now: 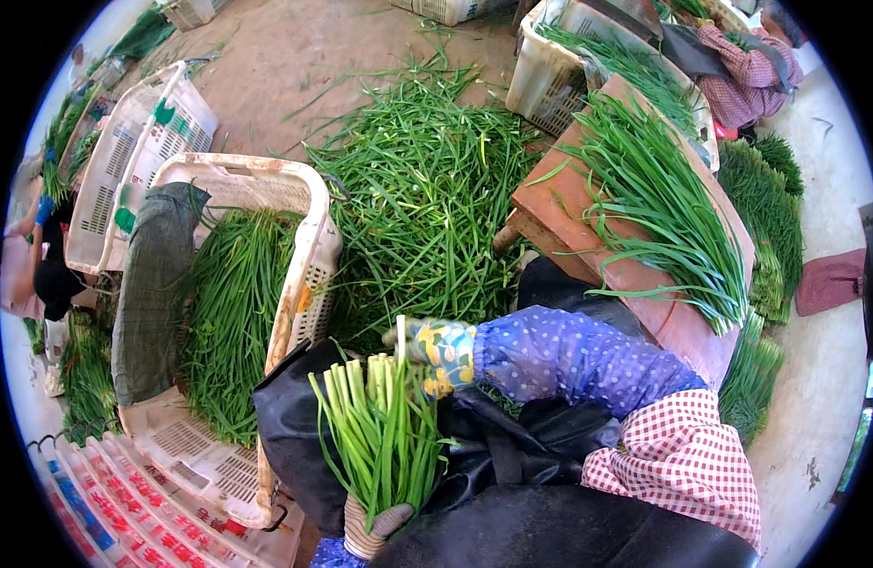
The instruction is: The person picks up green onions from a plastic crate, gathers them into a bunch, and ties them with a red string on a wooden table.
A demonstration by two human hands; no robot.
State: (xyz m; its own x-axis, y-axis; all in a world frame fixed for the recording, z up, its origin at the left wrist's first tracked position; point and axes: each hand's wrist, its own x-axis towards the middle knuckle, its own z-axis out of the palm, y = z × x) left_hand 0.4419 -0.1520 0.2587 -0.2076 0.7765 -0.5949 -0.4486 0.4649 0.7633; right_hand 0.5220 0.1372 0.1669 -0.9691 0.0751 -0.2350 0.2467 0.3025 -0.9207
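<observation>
Gripping a bunch [380, 435] of green stalks near its lower, leafy part, the left hand [368, 532], gloved in stripes, has its fingers wrapped around the leaves. Taken from the white crate [257, 189] that holds greens [242, 312], this bunch is just to the right, over a black apron [512, 445], its pale ends [351, 383] pointing up and away from the wearer. The right hand [422, 346], in a yellow and blue patterned glove, is farther right of the crate, beside those ends; its fingers are blurred (a narrow white thing [400, 336] shows there, too unclear to name), so I cannot tell how far open it is or what it holds. A loose heap [427, 199] lies beyond and right of the crate, and another bundle [654, 199] rests on a brown board [550, 204] farther right. If the left hand slackened, the stalks would likely fan out or drop, since the ends look uneven and no tie shows; too hard a squeeze could bruise the leaves, and a careless swing toward the crate could snag them on its edge.
</observation>
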